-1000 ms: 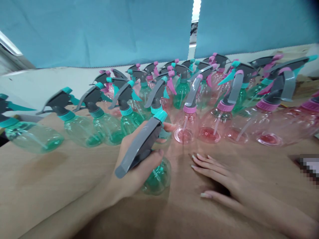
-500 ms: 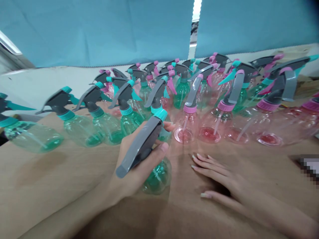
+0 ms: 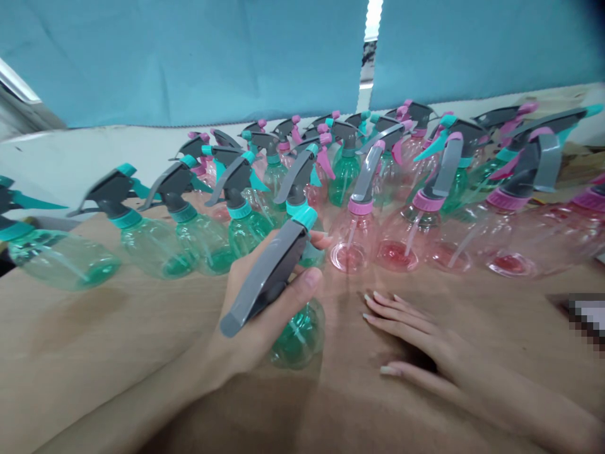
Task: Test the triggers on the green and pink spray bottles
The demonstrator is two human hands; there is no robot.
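My left hand (image 3: 265, 315) is wrapped around the neck of a green spray bottle (image 3: 297, 337), with its grey trigger head and teal nozzle above my fingers. The collar and upper body of this bottle are hidden by the hand. My right hand (image 3: 420, 340) rests on the wooden table (image 3: 359, 403), fingers spread and holding nothing. Beyond the right fingertips stands a clear pink spray bottle (image 3: 352, 239) with a pink collar. Just behind my left hand is another green spray bottle (image 3: 248, 227) with a teal collar.
Green bottles (image 3: 155, 246) line the front left, and pink bottles (image 3: 401, 239) the front right. Behind them stand several more bottles of both colours (image 3: 347, 176). A blue sheet (image 3: 212, 63) hangs at the back above a white ledge (image 3: 94, 151). A blurred-out object (image 3: 590, 318) lies at the right.
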